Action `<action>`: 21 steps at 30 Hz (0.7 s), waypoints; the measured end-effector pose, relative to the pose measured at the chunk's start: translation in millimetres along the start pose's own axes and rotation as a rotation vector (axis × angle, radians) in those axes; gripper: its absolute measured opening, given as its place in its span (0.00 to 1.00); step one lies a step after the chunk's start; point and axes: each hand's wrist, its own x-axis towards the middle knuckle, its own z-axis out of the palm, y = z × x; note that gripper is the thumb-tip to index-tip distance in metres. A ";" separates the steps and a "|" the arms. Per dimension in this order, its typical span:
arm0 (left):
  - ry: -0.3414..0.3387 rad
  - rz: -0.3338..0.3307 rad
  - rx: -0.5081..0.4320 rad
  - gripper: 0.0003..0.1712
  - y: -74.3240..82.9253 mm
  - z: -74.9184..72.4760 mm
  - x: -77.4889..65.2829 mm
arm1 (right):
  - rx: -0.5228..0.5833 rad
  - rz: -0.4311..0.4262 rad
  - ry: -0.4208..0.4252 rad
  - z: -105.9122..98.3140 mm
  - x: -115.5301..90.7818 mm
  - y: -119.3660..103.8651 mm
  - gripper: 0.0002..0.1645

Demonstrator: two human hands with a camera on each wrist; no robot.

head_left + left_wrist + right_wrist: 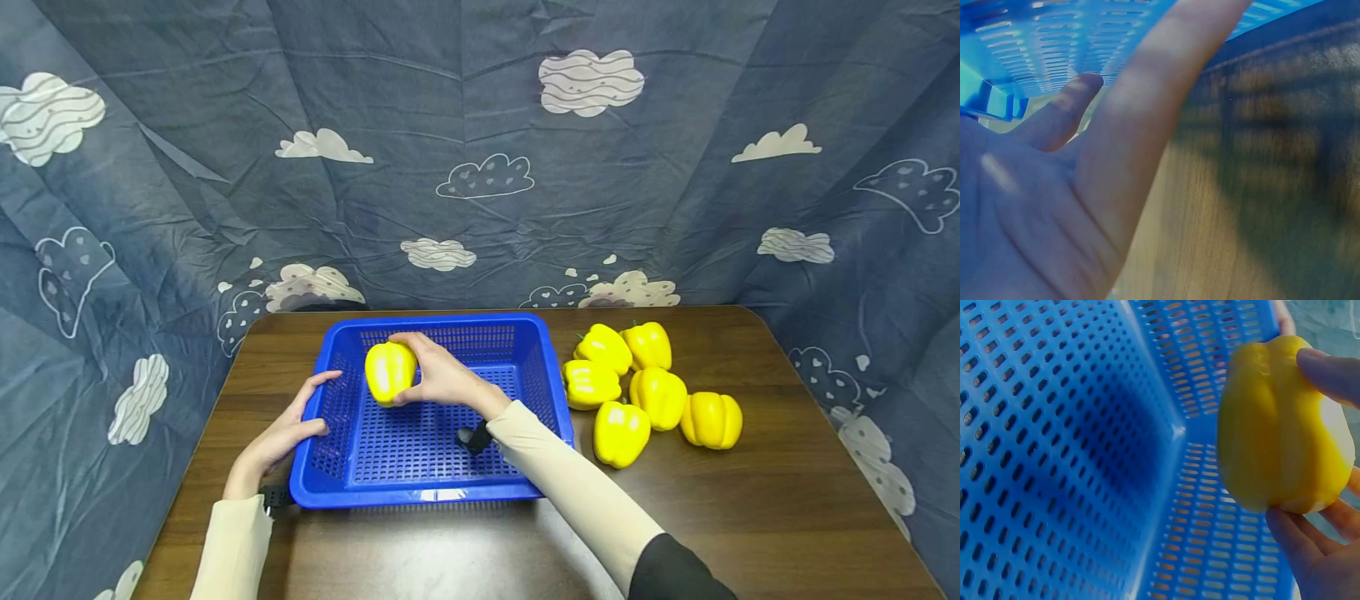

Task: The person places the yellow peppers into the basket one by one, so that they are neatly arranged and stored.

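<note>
The right hand [447,375] is pinching a yellow bell pepper [389,372] over the blue perforated basket's [360,499] left end; the left hand [283,435], fingers extended, is touching the rim. Lowering gently before releasing should limit rolling.

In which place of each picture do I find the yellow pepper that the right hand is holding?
Head: left of centre, the yellow pepper in the right hand, within the outline of the blue basket.
Left wrist: not in this picture.
Right wrist: right of centre, the yellow pepper appears large.
Shared landmark: the blue basket, visible in all three views.
</note>
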 end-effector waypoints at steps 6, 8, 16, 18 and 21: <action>-0.005 0.001 -0.012 0.45 1.2 0.7 0.7 | 0.000 0.035 -0.011 14.8 8.5 3.5 0.52; -0.003 -0.003 -0.011 0.45 1.4 0.9 0.7 | -0.006 0.049 -0.012 20.2 11.2 5.8 0.52; -0.009 0.013 -0.013 0.44 -0.2 1.0 0.2 | -0.011 0.083 -0.003 34.0 17.8 11.9 0.53; -0.010 0.018 -0.013 0.44 -0.7 0.8 0.5 | -0.001 0.087 0.003 35.4 18.4 12.4 0.53; -0.005 0.015 -0.009 0.44 -0.7 0.4 0.0 | 0.010 0.092 0.007 37.2 19.3 13.4 0.53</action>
